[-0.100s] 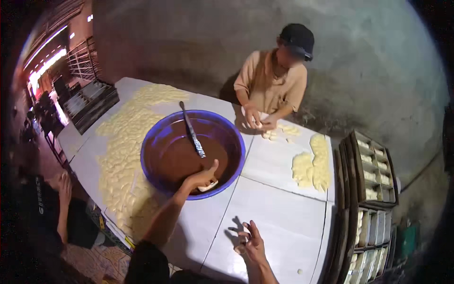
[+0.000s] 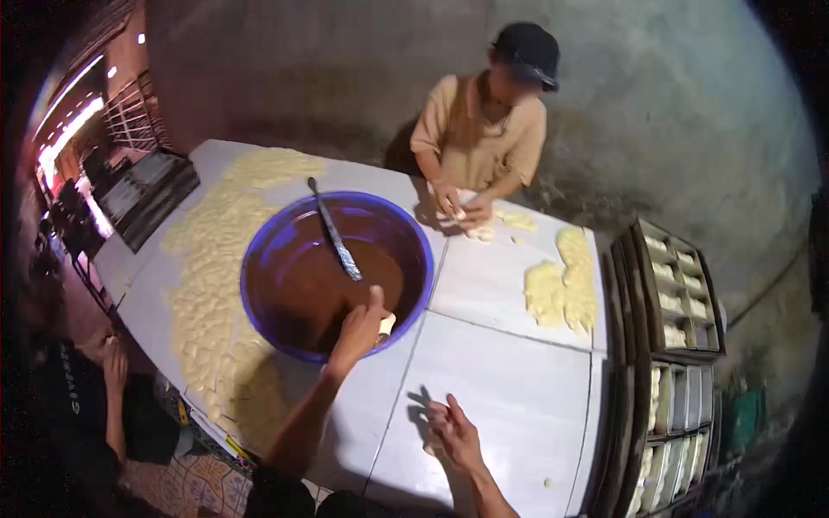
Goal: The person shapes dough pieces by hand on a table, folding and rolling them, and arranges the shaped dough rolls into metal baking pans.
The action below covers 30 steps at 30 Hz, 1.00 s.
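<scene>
My left hand (image 2: 356, 332) is at the near right rim of a large blue basin (image 2: 250, 315), closed on a small pale piece of dough (image 2: 387, 326). Its thumb points up and away. Smooth brown filling (image 2: 302, 293) covers the basin's bottom. A long tool with a dark handle and shiny silvery end (image 2: 337, 237) leans inside, its handle over the far rim. Lower and to the right, my right hand (image 2: 458, 439) hovers over the white tabletop (image 2: 509, 380), fingers apart, with nothing visible in it.
Many flattened dough pieces (image 2: 207, 293) cover the table's left side. More dough (image 2: 561, 289) lies at the right. Across the table, a co-worker's hands (image 2: 462, 205) handle dough. Stacked trays (image 2: 682, 298) with dough stand right; a dark tray (image 2: 147, 198) stands left. Another person's arm (image 2: 114, 397) shows lower left.
The whole view has shifted slightly. At the basin's rim, my left hand has turned, and the dough piece in it now stands more upright. My right hand stays over the tabletop.
</scene>
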{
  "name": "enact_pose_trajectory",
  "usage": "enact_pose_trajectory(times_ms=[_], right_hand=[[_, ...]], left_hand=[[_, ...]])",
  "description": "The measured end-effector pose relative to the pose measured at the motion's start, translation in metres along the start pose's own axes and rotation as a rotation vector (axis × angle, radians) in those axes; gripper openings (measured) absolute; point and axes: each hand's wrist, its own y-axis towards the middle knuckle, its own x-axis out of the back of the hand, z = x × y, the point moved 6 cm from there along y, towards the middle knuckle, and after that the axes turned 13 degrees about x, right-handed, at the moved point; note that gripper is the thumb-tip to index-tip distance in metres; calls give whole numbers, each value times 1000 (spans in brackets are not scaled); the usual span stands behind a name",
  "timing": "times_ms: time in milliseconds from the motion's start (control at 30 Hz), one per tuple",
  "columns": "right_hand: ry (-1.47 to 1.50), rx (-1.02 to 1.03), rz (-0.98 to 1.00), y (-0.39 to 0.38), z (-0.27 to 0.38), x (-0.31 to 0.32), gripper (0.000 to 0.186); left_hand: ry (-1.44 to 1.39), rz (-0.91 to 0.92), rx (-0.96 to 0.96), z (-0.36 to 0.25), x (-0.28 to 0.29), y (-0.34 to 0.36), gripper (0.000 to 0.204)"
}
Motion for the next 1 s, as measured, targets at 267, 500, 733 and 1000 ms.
enact_pose_trajectory(times_ms=[267, 500, 733, 1000], right_hand=[[262, -160, -288, 16, -13, 1, 22], [-864, 515, 76, -24, 54, -18, 46], [-510, 479, -33, -48, 56, -7, 14], [-550, 95, -167, -108, 20, 7, 35]], left_hand=[[-944, 242, 256, 4, -97, -133, 79], [-187, -21, -94, 7, -112, -184, 42], [-304, 127, -206, 16, -113, -221, 21], [-176, 134, -153, 77, -154, -242, 37]])
